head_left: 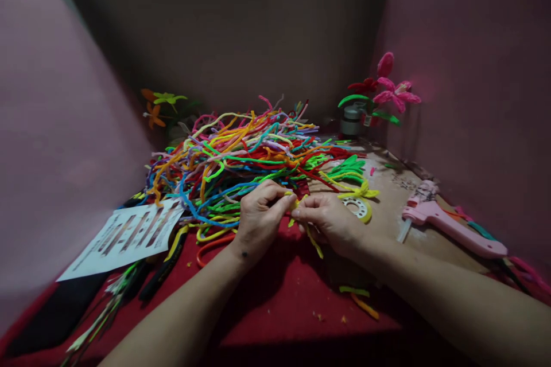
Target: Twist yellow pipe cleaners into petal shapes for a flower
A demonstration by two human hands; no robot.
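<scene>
Both hands meet over the red cloth, in front of a heap of coloured pipe cleaners [241, 155]. A yellow pipe cleaner [315, 242] runs between them, its loose end hanging below my right hand [325, 219]. Thumb and forefinger of that hand pinch it. My left hand [263, 215] also has its fingers closed on the yellow piece, near its upper end. Part of the piece is hidden by my fingers. Just beyond the right hand lie a yellow pipe cleaner flower [364, 190] and a roll of yellow tape [358, 209].
A pink glue gun [456, 226] lies on the board at the right. Pliers [166, 266] and a printed sheet [124, 235] are at the left. Pink flowers [398, 94] stand by a grey container [351, 120] at the back right. Short offcuts [365, 305] lie near the front edge.
</scene>
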